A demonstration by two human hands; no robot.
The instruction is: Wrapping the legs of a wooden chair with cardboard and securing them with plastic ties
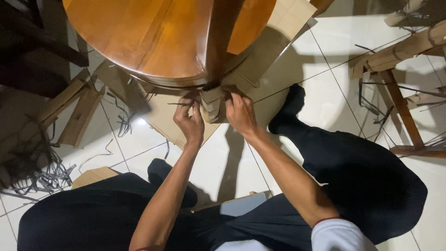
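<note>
Meanwhile both hands [214, 118] pinch cardboard wrap [211, 104] on table leg [218, 42]; black strapping [39, 172] strewn left.

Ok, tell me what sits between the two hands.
In the head view, a cardboard-wrapped table leg stands between the left hand and the right hand; both hands' fingers touch its wrapping.

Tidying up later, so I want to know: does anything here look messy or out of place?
Yes. Cut black straps lie in a tangle on the floor at left, with loose cardboard pieces nearby. The round table lies tipped on flattened cardboard. Both hands, left hand and right hand, grip the cardboard wrap on its leg.
</note>
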